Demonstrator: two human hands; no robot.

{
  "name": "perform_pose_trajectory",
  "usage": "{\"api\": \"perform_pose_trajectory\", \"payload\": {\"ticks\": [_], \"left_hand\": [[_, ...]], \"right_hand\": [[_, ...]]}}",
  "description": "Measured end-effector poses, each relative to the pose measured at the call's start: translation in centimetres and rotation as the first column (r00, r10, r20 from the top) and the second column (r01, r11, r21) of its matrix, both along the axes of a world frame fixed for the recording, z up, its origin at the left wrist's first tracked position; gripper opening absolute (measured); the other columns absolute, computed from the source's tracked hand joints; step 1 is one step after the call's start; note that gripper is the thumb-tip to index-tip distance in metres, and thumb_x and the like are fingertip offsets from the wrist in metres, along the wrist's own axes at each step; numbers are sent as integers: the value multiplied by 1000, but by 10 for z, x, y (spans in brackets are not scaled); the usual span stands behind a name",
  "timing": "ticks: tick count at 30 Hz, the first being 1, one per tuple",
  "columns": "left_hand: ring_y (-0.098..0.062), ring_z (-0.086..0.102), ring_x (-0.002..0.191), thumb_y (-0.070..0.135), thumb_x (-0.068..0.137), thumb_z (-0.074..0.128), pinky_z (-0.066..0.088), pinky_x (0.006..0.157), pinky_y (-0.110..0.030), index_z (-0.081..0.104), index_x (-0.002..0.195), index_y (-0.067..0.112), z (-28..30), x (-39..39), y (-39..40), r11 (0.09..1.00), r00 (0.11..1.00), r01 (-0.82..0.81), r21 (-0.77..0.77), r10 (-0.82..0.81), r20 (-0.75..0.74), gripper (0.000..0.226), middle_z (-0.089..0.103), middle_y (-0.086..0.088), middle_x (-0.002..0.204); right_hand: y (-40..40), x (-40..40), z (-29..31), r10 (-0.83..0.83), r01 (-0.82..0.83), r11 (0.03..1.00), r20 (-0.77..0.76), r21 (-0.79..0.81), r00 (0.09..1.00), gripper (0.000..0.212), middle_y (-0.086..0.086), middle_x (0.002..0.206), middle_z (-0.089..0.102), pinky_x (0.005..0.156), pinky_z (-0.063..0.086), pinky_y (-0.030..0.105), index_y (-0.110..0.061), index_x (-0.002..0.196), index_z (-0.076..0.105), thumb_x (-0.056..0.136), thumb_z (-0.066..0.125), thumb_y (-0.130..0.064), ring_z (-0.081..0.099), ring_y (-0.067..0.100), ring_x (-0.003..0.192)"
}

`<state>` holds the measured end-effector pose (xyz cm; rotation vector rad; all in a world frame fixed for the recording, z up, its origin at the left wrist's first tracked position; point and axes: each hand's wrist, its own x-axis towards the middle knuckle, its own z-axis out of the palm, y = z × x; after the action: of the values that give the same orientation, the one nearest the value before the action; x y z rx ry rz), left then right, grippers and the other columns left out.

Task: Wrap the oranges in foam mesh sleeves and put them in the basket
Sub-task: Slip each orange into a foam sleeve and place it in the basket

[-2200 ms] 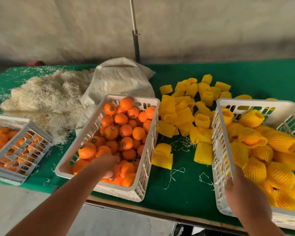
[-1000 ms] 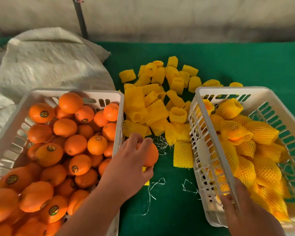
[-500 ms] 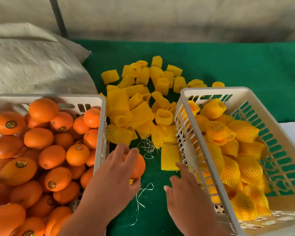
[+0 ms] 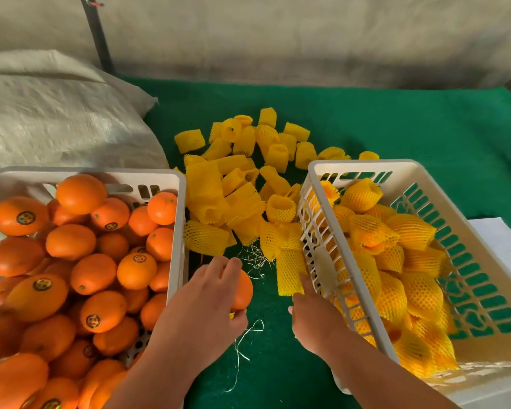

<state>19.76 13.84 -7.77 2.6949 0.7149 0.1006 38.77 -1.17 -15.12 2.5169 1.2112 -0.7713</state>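
My left hand (image 4: 202, 305) grips a bare orange (image 4: 244, 290) just above the green cloth, between the two baskets. My right hand (image 4: 313, 317) reaches forward with straight fingers, its fingertips at the near end of a flat yellow foam sleeve (image 4: 289, 271) that lies against the right basket's wall. A pile of loose yellow sleeves (image 4: 236, 184) lies further back. The left white basket (image 4: 179, 219) holds many bare oranges (image 4: 71, 242). The right white basket (image 4: 363, 165) holds several oranges wrapped in sleeves (image 4: 408, 231).
A green cloth (image 4: 425, 128) covers the table. A grey-white woven sack (image 4: 56, 122) lies at the back left. A dark pole (image 4: 97, 31) stands behind it. White paper (image 4: 502, 240) lies right of the right basket. Thin straw strands (image 4: 248, 338) are scattered between the baskets.
My left hand lifted an orange out of the left basket and brought it to the gap between the baskets. My right hand left the right basket's rim and reached toward the flat sleeve.
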Motion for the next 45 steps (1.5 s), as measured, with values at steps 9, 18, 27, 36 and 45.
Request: {"api": "perform_pose_trajectory", "payload": {"ticks": [9, 18, 27, 36, 45], "left_hand": [[-13, 61, 105, 60, 78, 70, 49, 76, -25, 35, 142, 33, -4, 0, -1, 999, 998, 47, 17, -47, 43, 78, 57, 11, 133], [-6, 51, 102, 68, 71, 64, 44, 75, -26, 17, 147, 54, -3, -1, -26, 964, 970, 242, -106, -243, 8, 91, 47, 23, 133], [-16, 53, 97, 68, 69, 62, 50, 75, -32, 32, 145, 37, -10, 1, -35, 972, 957, 190, -135, -215, -196, 88, 46, 10, 112], [-20, 55, 95, 73, 64, 61, 55, 77, -37, 18, 150, 46, -3, 1, -44, 950, 904, 205, -236, -276, -327, 100, 45, 8, 109], [-18, 57, 94, 73, 69, 57, 55, 74, -34, 28, 150, 39, -2, 1, -45, 980, 941, 62, -191, -121, -315, 93, 51, 5, 112]], "right_hand": [[23, -5, -2, -46, 45, 996, 21, 71, 999, 55, 10, 170, 14, 81, 52, 36, -5, 155, 32, 104, 52, -9, 61, 25, 128], [0, -35, 57, -35, -26, 837, 100, 547, 994, 32, -12, 69, 42, 51, 19, 19, -25, 80, 63, 107, 52, -38, 44, 9, 60], [-12, -54, 96, 84, -80, 903, 9, 423, 996, 29, 3, 139, 44, 71, 40, 21, -16, 123, 71, 100, 58, -5, 64, 18, 92], [-17, -69, 97, 157, -155, 957, 12, 245, 988, 47, -2, 170, 22, 93, 55, 36, -13, 138, 56, 93, 61, 1, 68, 28, 113], [-27, -67, 93, -2, -10, 904, 29, 427, 1000, 55, -9, 171, 10, 76, 45, 24, -16, 145, 44, 95, 63, -6, 70, 20, 105]]}}
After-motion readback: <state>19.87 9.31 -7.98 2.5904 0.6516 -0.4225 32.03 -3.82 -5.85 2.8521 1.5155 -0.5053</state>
